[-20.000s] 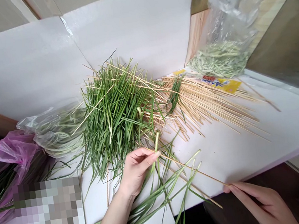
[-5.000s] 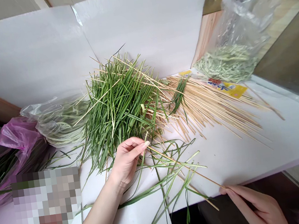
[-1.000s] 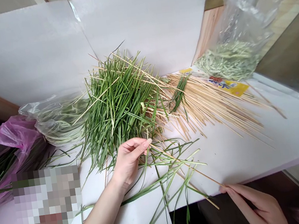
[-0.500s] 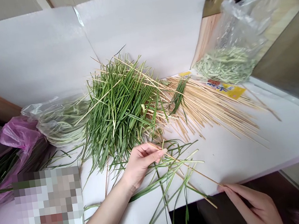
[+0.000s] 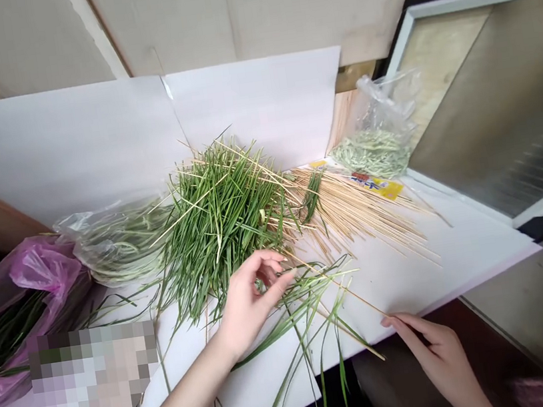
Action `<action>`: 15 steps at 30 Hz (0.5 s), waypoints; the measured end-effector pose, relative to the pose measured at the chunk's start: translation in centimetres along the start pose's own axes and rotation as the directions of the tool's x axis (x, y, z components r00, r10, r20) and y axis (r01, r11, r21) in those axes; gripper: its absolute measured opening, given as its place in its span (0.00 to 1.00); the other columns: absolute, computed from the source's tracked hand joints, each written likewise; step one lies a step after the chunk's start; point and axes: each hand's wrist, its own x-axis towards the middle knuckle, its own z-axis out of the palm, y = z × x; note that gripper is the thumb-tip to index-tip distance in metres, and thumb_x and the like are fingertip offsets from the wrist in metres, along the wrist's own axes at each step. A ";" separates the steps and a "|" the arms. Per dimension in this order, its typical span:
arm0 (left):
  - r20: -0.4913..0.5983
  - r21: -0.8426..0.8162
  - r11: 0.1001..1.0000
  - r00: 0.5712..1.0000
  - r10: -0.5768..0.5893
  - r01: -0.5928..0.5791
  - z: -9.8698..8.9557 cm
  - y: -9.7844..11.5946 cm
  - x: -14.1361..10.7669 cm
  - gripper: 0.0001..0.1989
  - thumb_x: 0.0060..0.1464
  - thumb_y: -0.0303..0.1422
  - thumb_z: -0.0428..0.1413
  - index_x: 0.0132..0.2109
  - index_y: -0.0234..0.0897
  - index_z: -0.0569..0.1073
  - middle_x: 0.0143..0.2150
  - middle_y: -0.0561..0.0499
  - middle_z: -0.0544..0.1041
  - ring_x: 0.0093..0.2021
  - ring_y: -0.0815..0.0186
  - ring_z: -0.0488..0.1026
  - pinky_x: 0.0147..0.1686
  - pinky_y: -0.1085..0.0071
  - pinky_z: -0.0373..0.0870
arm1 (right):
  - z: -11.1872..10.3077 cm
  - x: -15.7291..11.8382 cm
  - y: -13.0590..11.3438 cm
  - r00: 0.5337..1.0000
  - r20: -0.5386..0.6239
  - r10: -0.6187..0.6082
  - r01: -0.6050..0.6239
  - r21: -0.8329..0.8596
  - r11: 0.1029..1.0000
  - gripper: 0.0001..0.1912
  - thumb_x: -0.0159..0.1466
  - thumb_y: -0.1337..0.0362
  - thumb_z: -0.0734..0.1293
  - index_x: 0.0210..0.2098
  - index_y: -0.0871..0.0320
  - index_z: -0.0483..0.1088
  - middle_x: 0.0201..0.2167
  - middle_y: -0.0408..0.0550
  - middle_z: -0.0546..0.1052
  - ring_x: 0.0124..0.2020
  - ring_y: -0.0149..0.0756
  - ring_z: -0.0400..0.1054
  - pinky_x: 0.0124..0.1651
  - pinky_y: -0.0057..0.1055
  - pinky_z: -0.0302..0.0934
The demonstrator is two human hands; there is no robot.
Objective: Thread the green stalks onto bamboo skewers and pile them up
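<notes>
Grip change at your left hand (image 5: 244,298). Half a second ago its thumb and forefinger were pinched at the thin stick (image 5: 366,302); now they stand parted, a clear gap between the tips. Nothing shows held in that gap. A forefinger tip lies right by the stick's upper end; touching or just apart, cannot tell.

Your right hand (image 5: 438,348) is unchanged in grip: fingers narrow, thumb and forefinger closed on the stick's near end, out past the front edge of the surface (image 5: 472,263). The stick slants up and away to the left, over the long green blades (image 5: 309,290). Whether any blade is fixed to it, too fine to make out.

Meaning for the work in hand, as I judge it: your right hand now seems to carry the stick alone, your left being loosed from its pinch.

View has tipped upward too; more wall shows. The heap of blades (image 5: 217,218) and the fan of sticks (image 5: 358,211) keep their places behind your hands. A second loose stick (image 5: 367,345) lies below the held one, its tip past the edge.
</notes>
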 end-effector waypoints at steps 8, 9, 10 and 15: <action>-0.205 -0.005 0.997 0.976 0.074 -0.076 -7.6 3.2 -2.5 0.09 0.59 0.36 0.60 0.47 0.42 0.75 0.42 0.51 0.75 0.40 0.66 0.71 0.43 0.71 0.69 | -2.3 4.5 -6.4 0.985 -0.172 0.011 -0.025 -0.077 0.997 0.14 0.64 0.50 0.67 0.32 0.51 0.80 0.35 0.44 0.81 0.42 0.51 0.75 0.44 0.34 0.69; -0.275 -0.009 0.996 0.958 0.085 -0.091 -9.0 3.7 -3.1 0.09 0.59 0.36 0.61 0.47 0.42 0.76 0.41 0.51 0.75 0.39 0.67 0.71 0.42 0.71 0.69 | -2.7 6.0 -8.2 0.979 -0.201 -0.033 0.013 -0.102 0.995 0.14 0.64 0.51 0.67 0.30 0.51 0.79 0.33 0.44 0.81 0.39 0.50 0.75 0.41 0.34 0.68; -0.341 -0.009 0.995 0.935 0.093 -0.102 -10.3 4.0 -3.8 0.09 0.58 0.37 0.61 0.46 0.42 0.76 0.40 0.51 0.75 0.38 0.67 0.70 0.41 0.72 0.69 | -3.0 7.6 -10.3 0.975 -0.205 -0.081 0.055 -0.129 0.990 0.14 0.63 0.51 0.67 0.30 0.51 0.79 0.29 0.44 0.79 0.33 0.46 0.73 0.36 0.34 0.66; -0.524 -0.019 0.994 0.848 0.083 -0.109 -15.1 4.2 -7.7 0.10 0.56 0.39 0.63 0.44 0.43 0.76 0.32 0.53 0.72 0.36 0.65 0.67 0.38 0.71 0.67 | -2.2 18.3 -21.8 0.932 -0.111 -0.346 0.321 -0.198 0.926 0.14 0.65 0.55 0.66 0.29 0.52 0.78 0.15 0.38 0.58 0.17 0.33 0.52 0.22 0.31 0.46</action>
